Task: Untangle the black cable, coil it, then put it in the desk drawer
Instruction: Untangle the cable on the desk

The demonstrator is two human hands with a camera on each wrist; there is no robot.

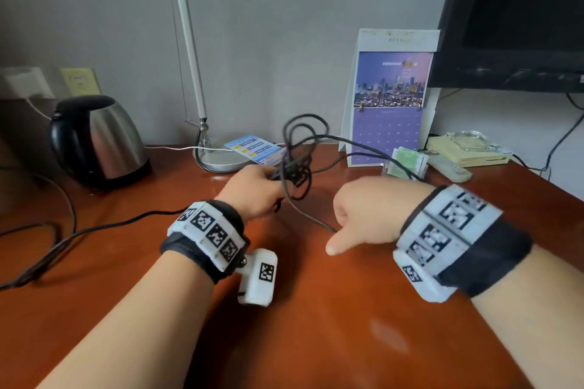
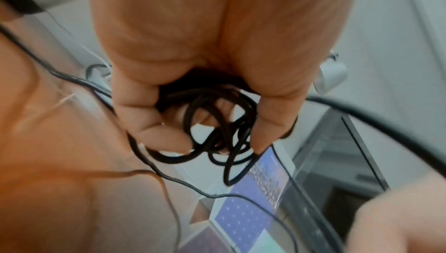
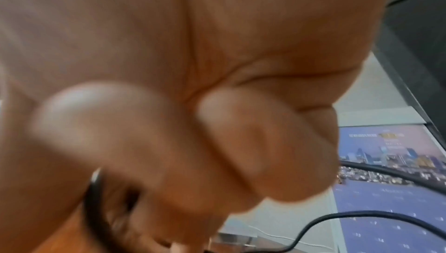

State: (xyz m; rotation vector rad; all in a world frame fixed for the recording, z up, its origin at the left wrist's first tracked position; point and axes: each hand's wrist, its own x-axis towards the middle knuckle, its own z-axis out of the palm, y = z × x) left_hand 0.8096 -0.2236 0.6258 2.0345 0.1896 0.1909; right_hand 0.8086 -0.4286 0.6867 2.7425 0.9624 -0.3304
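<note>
Holding a messy bunch of the black cable (image 1: 297, 164) above the brown desk (image 1: 316, 309), the left hand (image 1: 252, 189) curls its fingers (image 2: 164, 138) around it. The right hand (image 1: 373, 211) is curled nearby, pulling one strand.

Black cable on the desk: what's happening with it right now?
A person is working on the black cable, which is still a tangle of loops. The left hand holds the knotted bundle just above the wooden desk, fingers curled round several loops. The right hand is curled beside it, and the right wrist view shows a strand running through its grip. A loose strand runs toward the calendar. Nothing is coiled yet, and no drawer is in view.
</note>
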